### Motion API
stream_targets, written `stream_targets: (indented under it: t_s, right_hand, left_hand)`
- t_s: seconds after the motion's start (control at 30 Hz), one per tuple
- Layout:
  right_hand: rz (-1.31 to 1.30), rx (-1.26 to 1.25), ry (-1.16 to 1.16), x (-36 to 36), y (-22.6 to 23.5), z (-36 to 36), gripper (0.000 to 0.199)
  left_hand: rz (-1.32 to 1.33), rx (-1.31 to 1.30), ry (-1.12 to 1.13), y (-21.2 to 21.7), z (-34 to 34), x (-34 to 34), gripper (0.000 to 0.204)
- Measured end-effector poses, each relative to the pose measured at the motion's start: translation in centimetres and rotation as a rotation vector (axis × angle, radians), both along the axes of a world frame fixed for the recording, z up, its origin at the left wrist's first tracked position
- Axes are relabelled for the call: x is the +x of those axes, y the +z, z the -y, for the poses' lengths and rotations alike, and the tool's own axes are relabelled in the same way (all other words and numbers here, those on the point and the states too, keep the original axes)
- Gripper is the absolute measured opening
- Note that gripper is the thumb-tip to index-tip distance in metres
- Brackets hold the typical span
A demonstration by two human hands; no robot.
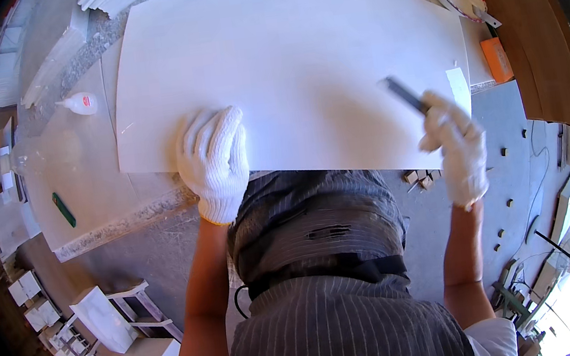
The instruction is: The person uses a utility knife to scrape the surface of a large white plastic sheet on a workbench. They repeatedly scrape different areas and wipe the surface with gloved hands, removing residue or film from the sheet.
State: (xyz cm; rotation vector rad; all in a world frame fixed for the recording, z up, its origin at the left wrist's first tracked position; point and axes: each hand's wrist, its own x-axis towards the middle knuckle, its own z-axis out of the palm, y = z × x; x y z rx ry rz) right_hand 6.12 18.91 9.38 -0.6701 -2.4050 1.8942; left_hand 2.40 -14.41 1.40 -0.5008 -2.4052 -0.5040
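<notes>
White sheet (299, 62), large and flat, covers most of a workbench (87, 188), its long axis running left to right across the view and its near edge lying along the person's body. Both hands wear white knit gloves. Left hand (214, 162) lies flat and open, palm down, on the near edge left of centre, fingers spread and pointing away from the body, pinning the sheet and gripping nothing. Right hand (455, 146) sits at the near right corner, closed around a thin dark tool (403, 94). That tool angles up and left from the fist, its tip on the sheet just inside the right edge. So the sheet stretches left and away from the tool, and the right hand is nearer its right edge. A small white bottle (80, 103) lies well off to the left.
</notes>
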Motion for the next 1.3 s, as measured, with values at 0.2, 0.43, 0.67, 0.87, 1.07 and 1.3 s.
stream_targets:
  t_s: [0.2,0.43,0.67,0.87,1.07,1.3]
  right_hand:
    - [0.271,-0.289,0.172,5.9,-0.3,6.6,0.032]
    - [0.278,-0.293,0.297,7.5,-1.4,9.2,0.032]
    - [0.261,-0.250,0.255,7.5,-1.8,9.2,0.031]
    - [0.094,-0.049,0.172,7.1,-2.6,9.4,0.030]
    - [-0.077,0.220,0.224,6.7,-3.8,10.1,0.025]
    - [-0.297,0.548,0.290,6.9,-3.9,9.5,0.024]
  left_hand:
    - [0.013,0.012,0.016,0.0,0.0,0.1,0.028]
    - [0.023,0.087,-0.059,0.0,0.2,0.8,0.026]
    - [-0.023,0.136,-0.105,-0.7,0.4,2.2,0.024]
    - [-0.032,0.116,-0.086,-0.9,0.4,2.4,0.023]
    - [-0.026,0.110,-0.088,-0.8,0.3,2.3,0.023]
    - [-0.019,0.154,-0.107,-0.8,0.3,2.2,0.024]
